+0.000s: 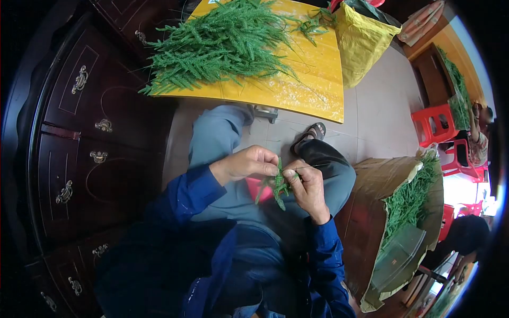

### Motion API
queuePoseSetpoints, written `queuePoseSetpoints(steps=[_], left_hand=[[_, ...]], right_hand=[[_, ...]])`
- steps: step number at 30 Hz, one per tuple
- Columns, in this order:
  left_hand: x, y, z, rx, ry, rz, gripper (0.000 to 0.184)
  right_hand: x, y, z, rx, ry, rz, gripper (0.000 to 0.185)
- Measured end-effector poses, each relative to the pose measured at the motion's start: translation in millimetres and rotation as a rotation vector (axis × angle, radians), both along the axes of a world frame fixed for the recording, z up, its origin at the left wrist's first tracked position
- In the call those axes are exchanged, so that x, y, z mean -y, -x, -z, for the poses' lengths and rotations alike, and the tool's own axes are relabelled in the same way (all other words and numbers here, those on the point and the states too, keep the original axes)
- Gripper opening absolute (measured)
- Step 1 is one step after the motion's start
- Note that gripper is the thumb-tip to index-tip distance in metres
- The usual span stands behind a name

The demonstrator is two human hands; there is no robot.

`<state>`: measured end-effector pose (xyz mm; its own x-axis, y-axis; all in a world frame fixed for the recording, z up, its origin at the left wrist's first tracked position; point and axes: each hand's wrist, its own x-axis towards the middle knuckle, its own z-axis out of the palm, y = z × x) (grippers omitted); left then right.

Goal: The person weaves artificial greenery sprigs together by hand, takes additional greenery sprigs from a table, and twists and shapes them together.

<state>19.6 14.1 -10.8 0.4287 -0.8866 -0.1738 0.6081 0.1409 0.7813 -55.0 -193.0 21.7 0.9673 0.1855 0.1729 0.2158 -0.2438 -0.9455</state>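
Note:
Above my lap, my left hand (253, 162) pinches a small green artificial sprig (279, 191) between thumb and fingers. My right hand (306, 186) is closed at the same sprig from the other side, thumb against fingers, with a thin dark stem or wire (313, 167) running out past it. The sprig's leafy branches hang down between both hands. Beyond my knees, a large heap of similar green sprigs (222, 45) covers much of a yellow table (313, 79).
A yellow sack (363, 42) stands beside the table's right end. At my right, an open cardboard box (379, 177) holds more greenery (411, 204). Red stools (432, 124) and other people (480, 138) are farther right. A dark wooden cabinet (101, 127) lines my left side.

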Motion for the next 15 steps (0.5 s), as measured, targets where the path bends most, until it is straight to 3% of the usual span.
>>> queuePoseSetpoints(steps=[10, 13, 15], left_hand=[[1.3, 1.7, 8.6, -0.035, -0.01, 0.073, 0.013], [3.9, 4.4, 2.9, 0.108, -0.145, 0.031, 0.014], [5.9, 6.3, -0.7, 0.508, -0.302, -0.044, 0.01]], right_hand=[[2.5, -1.3, -2.6, 0.01, 0.035, -0.091, 0.011], [2.6, -0.9, -2.9, 0.021, 0.098, -0.079, 0.009], [0.6, -0.2, -1.4, 0.032, 0.165, -0.02, 0.01]])
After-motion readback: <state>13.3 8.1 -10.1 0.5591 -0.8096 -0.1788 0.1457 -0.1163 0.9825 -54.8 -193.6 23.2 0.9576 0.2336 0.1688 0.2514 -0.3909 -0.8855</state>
